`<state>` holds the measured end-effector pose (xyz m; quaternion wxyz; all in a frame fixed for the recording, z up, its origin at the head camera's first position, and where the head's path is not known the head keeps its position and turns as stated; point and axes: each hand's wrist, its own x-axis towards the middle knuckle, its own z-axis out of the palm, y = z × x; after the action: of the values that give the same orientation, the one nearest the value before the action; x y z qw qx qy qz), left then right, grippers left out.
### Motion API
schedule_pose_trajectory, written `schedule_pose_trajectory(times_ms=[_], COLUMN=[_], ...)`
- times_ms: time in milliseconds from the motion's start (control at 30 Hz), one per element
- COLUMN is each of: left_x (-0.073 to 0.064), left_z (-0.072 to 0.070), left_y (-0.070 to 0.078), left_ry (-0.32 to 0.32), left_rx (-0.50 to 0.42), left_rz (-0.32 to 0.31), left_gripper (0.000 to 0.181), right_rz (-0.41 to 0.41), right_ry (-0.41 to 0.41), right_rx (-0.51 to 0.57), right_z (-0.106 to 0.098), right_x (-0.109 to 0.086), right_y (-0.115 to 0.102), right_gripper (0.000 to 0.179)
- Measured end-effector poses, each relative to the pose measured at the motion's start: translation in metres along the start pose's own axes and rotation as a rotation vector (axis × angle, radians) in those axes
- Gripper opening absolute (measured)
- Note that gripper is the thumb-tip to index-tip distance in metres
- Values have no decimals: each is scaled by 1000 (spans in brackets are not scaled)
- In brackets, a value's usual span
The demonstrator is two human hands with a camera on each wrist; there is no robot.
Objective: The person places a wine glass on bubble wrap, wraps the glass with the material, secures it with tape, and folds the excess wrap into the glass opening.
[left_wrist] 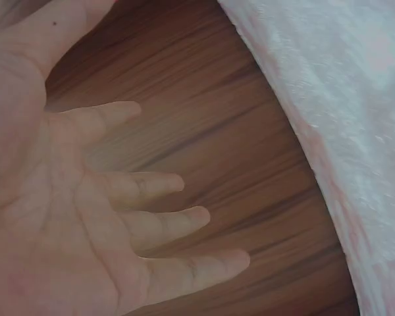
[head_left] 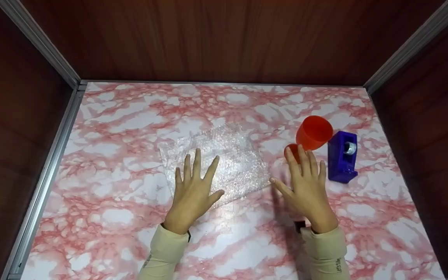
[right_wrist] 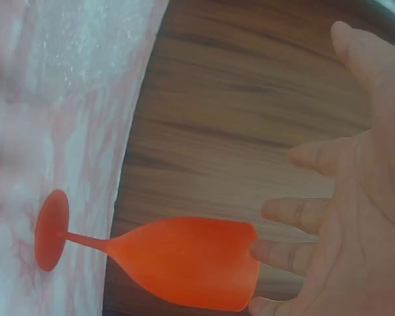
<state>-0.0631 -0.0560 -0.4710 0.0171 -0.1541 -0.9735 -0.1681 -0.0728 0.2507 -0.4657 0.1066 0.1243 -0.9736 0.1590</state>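
A sheet of clear bubble wrap lies flat on the table, left of centre. My left hand hovers over its left part, palm down, fingers spread and holding nothing. To the right, an orange-red wine glass stands upright, its bowl leaning outward in the head view. My right hand, fingers straight and spread, is in front of the glass and overlaps its round foot in the head view. The right wrist view shows the whole wine glass, with fingertips right by its rim. Nothing is gripped in that hand.
A blue tape dispenser with a roll of tape stands right of the wine glass. The pink-and-white marbled table is enclosed by dark wood panels at the back and both sides, with metal edging along the corners.
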Motion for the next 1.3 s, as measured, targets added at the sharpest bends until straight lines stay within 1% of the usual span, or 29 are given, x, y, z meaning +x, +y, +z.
schedule_pose_trajectory(times_ms=[133,200,400,533,667,700,767,800,900,967,1067,1167,1300], left_x=[-7,-10,-21,-24,-25,-25,-25,-25,-25,-25,-27,-27,-26], left_z=[6,10,22,28,33,34,35,36,38,39,41,43,44], left_y=[-12,-18,-33,-39,-43,-44,-45,-46,-48,-49,-50,-51,-51], left_ry=[-53,-74,-124,-157,-178,-181,-188,-192,-203,-204,-194,-190,-191], left_rx=[-46,-55,-79,-129,-162,-164,-165,-165,-171,-173,-174,-175,-177], left_rz=[-34,-44,-68,-94,-109,-110,-114,-117,-128,-129,-125,-122,-129], left_gripper=[90,89,89,85,79,78,76,75,73,71,69,66,65], right_rz=[1,8,52,75,54,58,96,128,262,348,449,535,636], right_ry=[79,117,183,254,353,364,349,331,247,213,195,202,215], right_rx=[50,75,116,149,168,177,216,247,361,436,518,573,669], right_z=[3,5,15,22,32,35,39,41,47,51,58,63,69], right_x=[1,2,0,-1,1,2,4,5,10,15,24,34,42], right_y=[6,10,25,36,48,51,57,60,70,78,85,88,87], right_gripper=[83,80,75,70,61,58,54,52,49,47,39,31,29])
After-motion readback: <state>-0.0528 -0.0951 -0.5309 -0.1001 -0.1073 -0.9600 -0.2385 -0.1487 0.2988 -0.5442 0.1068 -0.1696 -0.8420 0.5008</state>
